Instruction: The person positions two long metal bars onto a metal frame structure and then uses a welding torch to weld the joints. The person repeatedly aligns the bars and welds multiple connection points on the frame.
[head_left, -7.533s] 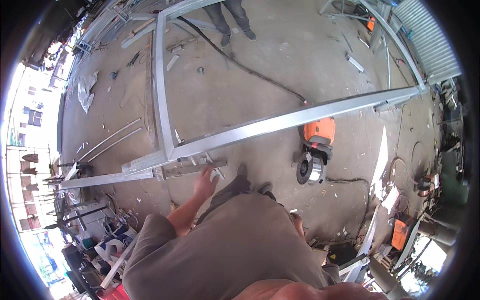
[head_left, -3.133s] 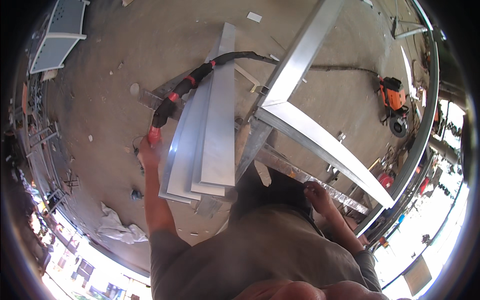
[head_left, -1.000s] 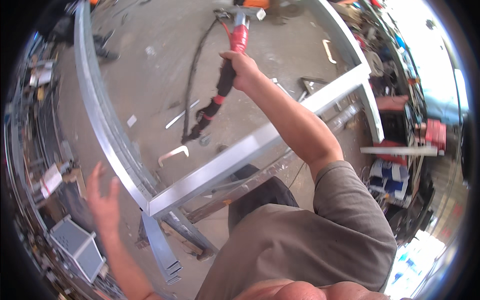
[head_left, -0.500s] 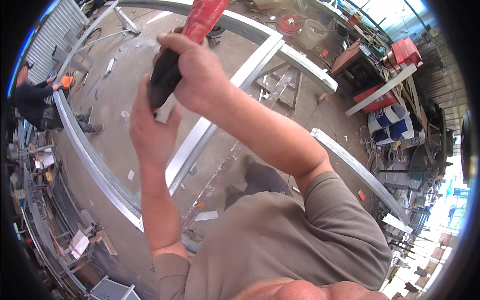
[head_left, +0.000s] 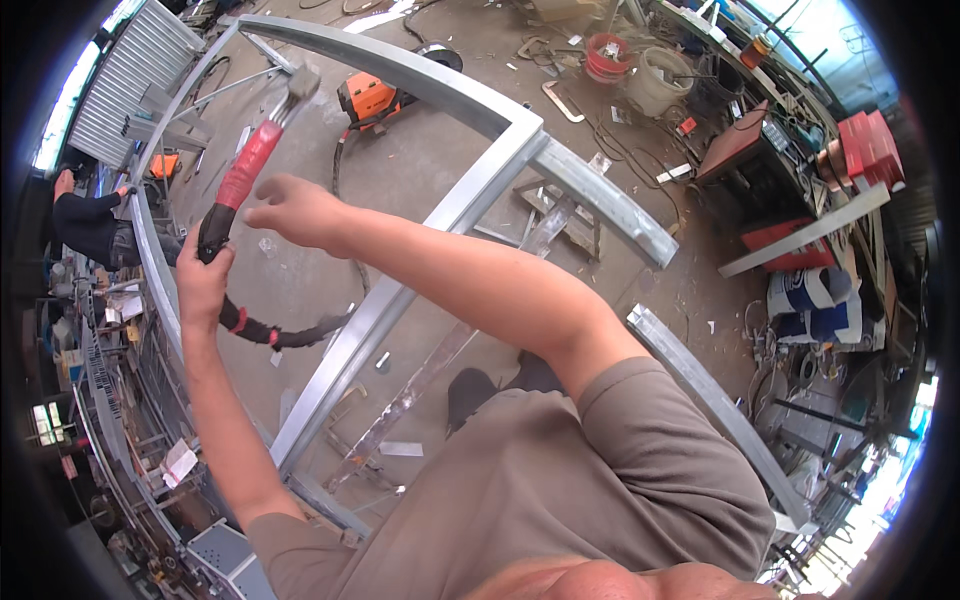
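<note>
My left hand [head_left: 203, 283] is closed round the black lower part of a long tool with a red-wrapped handle [head_left: 241, 170]. The tool points up and away. At its far end, metal rods carry a blocky grey head [head_left: 303, 82]; its exact kind I cannot make out. A thick black cable [head_left: 262, 331] with red bands curves below the hand and toward a silver metal frame bar [head_left: 385, 292]. Just right of the handle, my right hand [head_left: 303, 212] is held apart from it, fingers loosely spread and slightly blurred, with nothing in them.
The large metal frame [head_left: 440, 75] surrounds the work area. An orange machine [head_left: 367, 99] stands on the floor. A person in dark clothes [head_left: 88, 225] works at the far left. Buckets [head_left: 607, 58] and a cluttered bench [head_left: 735, 150] stand at the right.
My right hand has let go of the tool and drawn back. My left hand has moved left and now grips its black part. The head, cable and orange machine have come into view.
</note>
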